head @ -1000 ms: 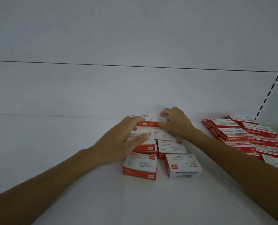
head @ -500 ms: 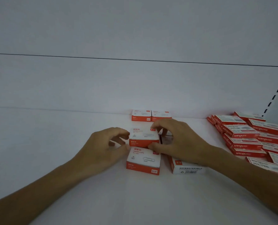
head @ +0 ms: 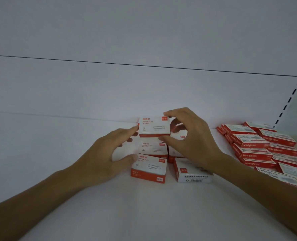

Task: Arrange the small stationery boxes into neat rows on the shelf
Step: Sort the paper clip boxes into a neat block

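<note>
My right hand [head: 192, 136] pinches a white and red paper clip box [head: 154, 126] between thumb and fingers and holds it lifted above the cluster. My left hand [head: 109, 153] lies to its left with fingers spread, fingertips touching the lifted box's left side and the thumb against the front left box [head: 148, 168]. Another box [head: 153, 148] lies under the lifted one. A front right box [head: 193, 173] shows its barcode end. Boxes behind my right hand are mostly hidden.
A dense group of red and white staple boxes [head: 266, 146] fills the right side of the white shelf [head: 57, 153]. The back panel [head: 144, 93] rises behind, with a slotted upright [head: 292, 98] at the right.
My right hand has lifted the paper clip box higher and further back over the cluster. My left hand followed it up and opened its fingers.
</note>
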Demonstrator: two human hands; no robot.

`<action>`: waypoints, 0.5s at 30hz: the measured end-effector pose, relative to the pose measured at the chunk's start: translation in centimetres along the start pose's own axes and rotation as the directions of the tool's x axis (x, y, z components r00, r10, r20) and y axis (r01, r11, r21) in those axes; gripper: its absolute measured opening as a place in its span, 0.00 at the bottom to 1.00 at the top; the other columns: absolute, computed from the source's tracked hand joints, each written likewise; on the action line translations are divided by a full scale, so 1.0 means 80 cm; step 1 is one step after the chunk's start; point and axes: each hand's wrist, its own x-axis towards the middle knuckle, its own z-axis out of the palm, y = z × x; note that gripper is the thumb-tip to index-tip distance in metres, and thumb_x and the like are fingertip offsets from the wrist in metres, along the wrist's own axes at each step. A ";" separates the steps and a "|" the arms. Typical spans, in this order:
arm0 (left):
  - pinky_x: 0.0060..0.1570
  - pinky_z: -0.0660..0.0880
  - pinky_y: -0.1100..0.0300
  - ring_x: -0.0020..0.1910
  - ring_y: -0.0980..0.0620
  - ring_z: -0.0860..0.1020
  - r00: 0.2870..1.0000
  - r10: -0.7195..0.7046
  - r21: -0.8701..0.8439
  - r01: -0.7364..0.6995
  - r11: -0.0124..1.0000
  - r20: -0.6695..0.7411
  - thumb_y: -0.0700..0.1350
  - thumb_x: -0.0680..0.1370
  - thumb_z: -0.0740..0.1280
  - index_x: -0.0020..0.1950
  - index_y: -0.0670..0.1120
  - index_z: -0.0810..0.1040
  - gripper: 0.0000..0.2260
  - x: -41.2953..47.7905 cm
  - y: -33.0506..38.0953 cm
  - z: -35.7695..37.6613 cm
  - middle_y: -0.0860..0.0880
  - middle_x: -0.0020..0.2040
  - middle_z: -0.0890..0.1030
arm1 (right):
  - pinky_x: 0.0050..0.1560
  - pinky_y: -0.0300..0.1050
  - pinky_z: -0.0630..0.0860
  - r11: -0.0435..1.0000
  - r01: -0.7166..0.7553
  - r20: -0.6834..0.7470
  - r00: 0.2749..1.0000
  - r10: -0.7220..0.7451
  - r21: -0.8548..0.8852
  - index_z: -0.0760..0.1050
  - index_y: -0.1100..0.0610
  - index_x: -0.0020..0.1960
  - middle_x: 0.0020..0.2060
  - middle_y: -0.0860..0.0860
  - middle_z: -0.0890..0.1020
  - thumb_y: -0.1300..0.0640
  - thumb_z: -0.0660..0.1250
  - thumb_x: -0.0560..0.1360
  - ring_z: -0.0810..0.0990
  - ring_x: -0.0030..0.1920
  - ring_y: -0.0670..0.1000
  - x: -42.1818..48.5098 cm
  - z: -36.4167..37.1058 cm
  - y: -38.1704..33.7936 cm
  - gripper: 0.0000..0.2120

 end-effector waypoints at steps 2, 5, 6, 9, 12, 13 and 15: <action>0.51 0.65 0.77 0.59 0.67 0.68 0.999 0.021 0.001 -0.021 1.000 -0.035 0.54 0.69 0.62 0.66 0.64 0.57 0.27 0.001 0.004 -0.003 0.69 0.60 0.68 | 0.48 0.28 0.74 0.998 0.051 -0.051 0.997 -0.053 -0.040 0.73 0.60 0.61 0.55 0.54 0.77 0.58 0.74 0.68 0.76 0.45 0.44 0.005 -0.003 -0.005 0.24; 0.57 0.66 0.71 0.61 0.65 0.67 0.997 0.051 0.018 -0.050 0.999 -0.062 0.55 0.69 0.62 0.66 0.65 0.53 0.29 0.004 0.014 -0.008 0.67 0.61 0.65 | 0.46 0.26 0.73 0.993 0.091 -0.094 0.991 -0.098 -0.073 0.72 0.62 0.62 0.55 0.56 0.77 0.58 0.73 0.69 0.75 0.45 0.46 0.021 -0.009 -0.015 0.24; 0.60 0.66 0.66 0.62 0.63 0.66 0.996 0.055 0.034 -0.053 0.998 -0.070 0.56 0.68 0.62 0.66 0.66 0.50 0.30 0.006 0.018 -0.008 0.66 0.62 0.65 | 0.46 0.25 0.72 0.992 0.086 -0.099 0.991 -0.095 -0.089 0.71 0.61 0.63 0.56 0.56 0.76 0.57 0.72 0.69 0.75 0.46 0.46 0.026 -0.010 -0.018 0.24; 0.66 0.64 0.57 0.66 0.61 0.60 0.991 0.095 0.116 -0.084 0.990 -0.092 0.56 0.68 0.61 0.64 0.66 0.45 0.32 0.012 0.028 -0.011 0.65 0.65 0.60 | 0.45 0.24 0.71 0.993 0.046 -0.131 0.990 -0.060 -0.106 0.69 0.59 0.65 0.58 0.53 0.75 0.55 0.71 0.71 0.75 0.49 0.46 0.040 -0.009 -0.022 0.25; 0.66 0.59 0.61 0.64 0.68 0.54 0.987 0.134 0.135 -0.122 0.983 -0.086 0.57 0.67 0.60 0.62 0.69 0.44 0.31 0.015 0.034 -0.018 0.75 0.61 0.50 | 0.42 0.21 0.70 0.996 0.017 -0.185 0.982 -0.034 -0.092 0.68 0.57 0.67 0.59 0.53 0.75 0.55 0.71 0.70 0.74 0.50 0.45 0.041 -0.005 -0.023 0.27; 0.65 0.58 0.61 0.65 0.67 0.54 0.986 0.144 0.129 -0.133 0.983 -0.080 0.57 0.67 0.60 0.62 0.69 0.44 0.31 0.015 0.034 -0.020 0.75 0.62 0.50 | 0.41 0.20 0.69 0.996 -0.003 -0.193 0.981 -0.013 -0.086 0.67 0.55 0.67 0.59 0.53 0.74 0.54 0.71 0.70 0.73 0.50 0.44 0.041 -0.003 -0.023 0.28; 0.67 0.57 0.60 0.69 0.64 0.53 0.984 0.162 0.121 -0.153 0.981 -0.068 0.56 0.68 0.60 0.65 0.66 0.44 0.32 0.014 0.032 -0.023 0.68 0.69 0.52 | 0.40 0.21 0.69 0.998 -0.025 -0.191 0.981 0.013 -0.063 0.66 0.53 0.67 0.59 0.52 0.74 0.54 0.71 0.70 0.73 0.49 0.44 0.039 -0.001 -0.024 0.28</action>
